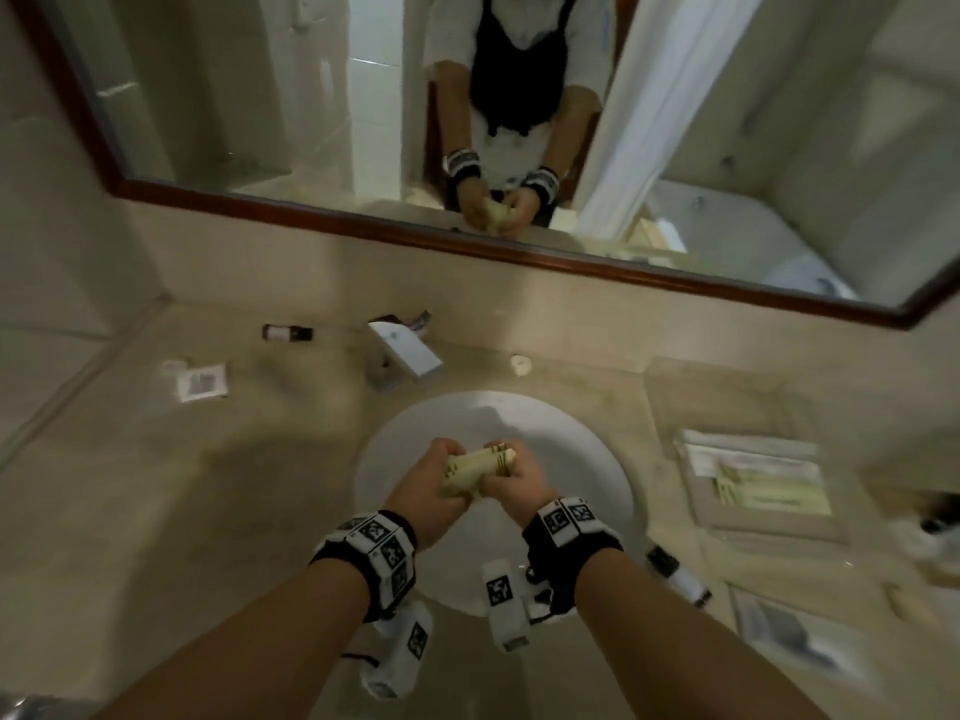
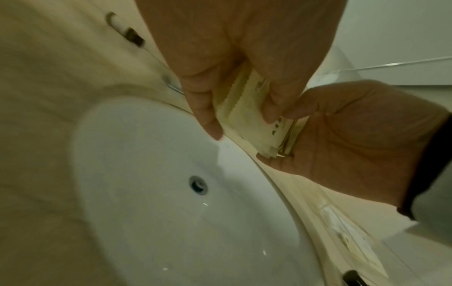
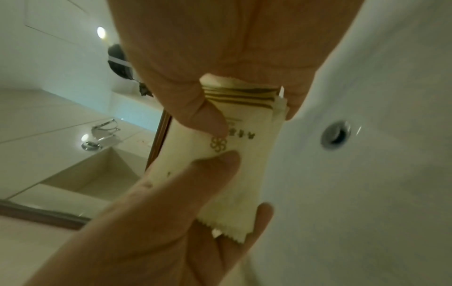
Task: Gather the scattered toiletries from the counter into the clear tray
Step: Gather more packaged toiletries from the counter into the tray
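Above the white sink [image 1: 582,439], over the desk [image 1: 208,501]: cream sachets [image 1: 480,467] gripped at both ends, left hand [image 1: 423,485] curled round the near end, right hand [image 1: 519,483] pinching the striped end. Off to the right, clear tray [image 1: 696,491] with similar packets inside. Near the back wall, small dark bottle [image 1: 287,333] lying flat; another bottle [image 1: 678,574] by the right wrist

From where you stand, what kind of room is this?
Most likely a hotel bathroom. A round white sink is set into a beige stone counter under a wood-framed mirror, and small guest toiletries lie about, such as a mini bottle. Both hands hold cream sachets over the sink.
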Available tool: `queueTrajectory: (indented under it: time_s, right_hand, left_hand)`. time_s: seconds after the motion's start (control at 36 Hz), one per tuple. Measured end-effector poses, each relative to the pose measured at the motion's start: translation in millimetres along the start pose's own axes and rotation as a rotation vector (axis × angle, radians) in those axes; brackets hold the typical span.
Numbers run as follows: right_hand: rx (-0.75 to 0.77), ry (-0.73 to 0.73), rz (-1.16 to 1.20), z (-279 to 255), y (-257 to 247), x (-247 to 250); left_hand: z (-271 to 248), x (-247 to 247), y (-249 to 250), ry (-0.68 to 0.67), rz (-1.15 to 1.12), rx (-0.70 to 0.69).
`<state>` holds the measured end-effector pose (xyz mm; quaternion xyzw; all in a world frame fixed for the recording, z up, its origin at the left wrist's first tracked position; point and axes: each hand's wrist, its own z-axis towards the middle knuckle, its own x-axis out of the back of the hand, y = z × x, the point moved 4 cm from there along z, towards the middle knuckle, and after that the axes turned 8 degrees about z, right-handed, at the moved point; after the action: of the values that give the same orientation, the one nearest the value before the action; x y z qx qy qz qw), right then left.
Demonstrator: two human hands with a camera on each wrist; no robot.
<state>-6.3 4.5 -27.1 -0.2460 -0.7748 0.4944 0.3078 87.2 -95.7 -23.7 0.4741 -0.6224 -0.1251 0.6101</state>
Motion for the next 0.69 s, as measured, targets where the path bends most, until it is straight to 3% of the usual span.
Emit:
queueTrajectory:
  time_s: [0.28,0.42,0.53,0.69]
  right_hand:
    - [-0.015,0.043,-0.299,-28.2,29.0,155.2]
    - [0.009,0.11,-0.304,-34.8,50.5,238.6]
    - [-0.028,0.244,-0.052,-35.5,75.9,302.4]
    - [-0.168,0.077,0.328,-32.7,108.6,347.9]
  left_hand:
    - [44.8,-107.3,111.8,-0.31,0.321,-0.146]
    - [64.7,-166.1,165.7,-0.313,0.28,-0.179]
    - [77.9,-204.0,199.5,-0.275,0.121,-0.14]
    - [91.6,-254.7,235.6,-0.197,-0.15,-0.048]
